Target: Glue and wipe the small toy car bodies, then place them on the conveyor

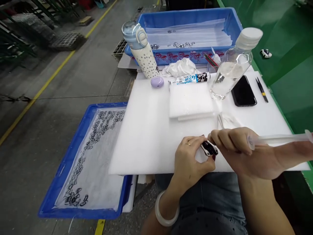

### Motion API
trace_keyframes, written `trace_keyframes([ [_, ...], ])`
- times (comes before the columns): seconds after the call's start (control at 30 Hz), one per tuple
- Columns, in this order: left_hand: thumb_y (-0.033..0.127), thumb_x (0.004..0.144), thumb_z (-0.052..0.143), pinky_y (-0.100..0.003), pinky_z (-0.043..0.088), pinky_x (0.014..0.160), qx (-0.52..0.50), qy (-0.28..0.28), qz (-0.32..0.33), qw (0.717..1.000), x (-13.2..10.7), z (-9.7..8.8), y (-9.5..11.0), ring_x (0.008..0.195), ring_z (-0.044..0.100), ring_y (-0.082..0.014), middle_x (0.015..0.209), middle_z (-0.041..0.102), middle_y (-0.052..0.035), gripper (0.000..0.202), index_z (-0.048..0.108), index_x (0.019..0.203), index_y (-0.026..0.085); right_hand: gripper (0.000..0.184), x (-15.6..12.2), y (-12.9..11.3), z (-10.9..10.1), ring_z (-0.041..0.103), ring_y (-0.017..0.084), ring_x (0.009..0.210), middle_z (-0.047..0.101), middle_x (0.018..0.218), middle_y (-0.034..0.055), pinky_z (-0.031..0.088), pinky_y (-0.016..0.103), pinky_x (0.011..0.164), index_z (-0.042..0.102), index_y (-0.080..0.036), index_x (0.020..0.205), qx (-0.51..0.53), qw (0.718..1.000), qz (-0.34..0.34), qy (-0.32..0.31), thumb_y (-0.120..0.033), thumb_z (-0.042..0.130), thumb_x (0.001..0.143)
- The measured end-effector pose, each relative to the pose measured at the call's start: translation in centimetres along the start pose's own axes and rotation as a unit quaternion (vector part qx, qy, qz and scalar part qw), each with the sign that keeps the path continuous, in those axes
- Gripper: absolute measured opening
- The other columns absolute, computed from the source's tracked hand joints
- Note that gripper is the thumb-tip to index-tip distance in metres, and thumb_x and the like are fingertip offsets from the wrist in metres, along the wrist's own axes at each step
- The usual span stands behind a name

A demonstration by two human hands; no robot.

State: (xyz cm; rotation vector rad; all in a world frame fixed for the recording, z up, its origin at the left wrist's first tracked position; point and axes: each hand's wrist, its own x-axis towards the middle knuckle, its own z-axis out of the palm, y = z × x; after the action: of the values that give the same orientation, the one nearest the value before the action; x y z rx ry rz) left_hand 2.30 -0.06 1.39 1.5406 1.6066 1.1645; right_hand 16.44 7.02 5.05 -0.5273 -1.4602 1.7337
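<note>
Between the thumb and fingers of my left hand [189, 156] is a small black-and-white toy car [209, 148], held above the front part of the white foam sheet [144, 137]. My right hand [241, 147] is closed around a translucent plastic syringe [278, 139], whose plunger end sticks out to the right. The front of the syringe is hidden by my fingers. My right fingertips are close beside the car; whether they touch it I cannot tell. A folded white foam pad [190, 101] lies beyond my hands.
Behind the pad lie a glue tube [189, 78] and crumpled tissue [181, 67]. A dotted bottle [144, 60], water bottle [228, 70], phone [244, 91] and tweezers [261, 89] stand or lie around. Blue trays [81, 125] with small dark parts are left and behind. Another toy car [266, 53] sits right.
</note>
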Motion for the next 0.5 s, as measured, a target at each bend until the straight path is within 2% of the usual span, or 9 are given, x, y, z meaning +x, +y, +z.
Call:
trace_keyframes([
  [0.1, 0.015, 0.067, 0.066, -0.044, 0.054, 0.088, 0.007, 0.007, 0.012, 1.000, 0.0, 0.1, -0.3, 0.101, 0.061, -0.0269, 0.106, 0.075, -0.0060, 0.035, 0.069, 0.101, 0.020, 0.056, -0.4, -0.2, 0.8, 0.023, 0.015, 0.050, 0.022, 0.050, -0.0033, 0.032, 0.036, 0.057, 0.033, -0.022, 0.055, 0.097, 0.995, -0.001, 0.021, -0.063, 0.048, 0.089],
  [0.2, 0.016, 0.067, 0.066, -0.045, 0.054, 0.087, 0.021, 0.017, 0.026, 0.999, 0.0, 0.3, -0.5, 0.101, 0.062, -0.0271, 0.105, 0.075, -0.0050, 0.032, 0.068, 0.099, 0.021, 0.066, -0.2, -0.3, 1.5, 0.022, 0.014, 0.049, 0.020, 0.048, -0.0038, 0.029, 0.035, 0.054, 0.032, -0.022, 0.054, 0.121, 0.992, 0.007, 0.043, -0.080, 0.046, 0.080],
  [0.27, 0.016, 0.067, 0.067, -0.045, 0.055, 0.087, 0.026, 0.020, 0.033, 0.999, 0.0, 0.3, -0.6, 0.100, 0.062, -0.0273, 0.104, 0.075, -0.0051, 0.031, 0.068, 0.097, 0.021, 0.069, 0.1, -0.4, 1.5, 0.024, 0.014, 0.049, 0.022, 0.047, -0.0036, 0.028, 0.034, 0.053, 0.033, -0.022, 0.054, 0.122, 0.991, 0.015, 0.043, -0.087, 0.048, 0.073],
  [0.4, 0.017, 0.067, 0.067, -0.044, 0.054, 0.089, 0.024, 0.016, 0.032, 0.999, 0.0, 0.3, -0.6, 0.101, 0.062, -0.0271, 0.104, 0.075, -0.0069, 0.031, 0.068, 0.098, 0.019, 0.068, 0.3, -0.4, 1.1, 0.028, 0.015, 0.050, 0.027, 0.048, -0.0029, 0.031, 0.034, 0.054, 0.037, -0.022, 0.055, 0.122, 0.992, 0.029, 0.021, -0.087, 0.052, 0.070],
  [0.5, 0.018, 0.068, 0.067, -0.044, 0.054, 0.089, 0.026, 0.018, 0.030, 0.999, 0.0, 0.3, -0.6, 0.102, 0.062, -0.0268, 0.104, 0.075, -0.0069, 0.030, 0.068, 0.098, 0.019, 0.069, 0.3, -0.4, 1.0, 0.027, 0.015, 0.050, 0.025, 0.048, -0.0035, 0.030, 0.034, 0.054, 0.037, -0.022, 0.054, 0.127, 0.991, 0.027, 0.026, -0.087, 0.050, 0.072],
])
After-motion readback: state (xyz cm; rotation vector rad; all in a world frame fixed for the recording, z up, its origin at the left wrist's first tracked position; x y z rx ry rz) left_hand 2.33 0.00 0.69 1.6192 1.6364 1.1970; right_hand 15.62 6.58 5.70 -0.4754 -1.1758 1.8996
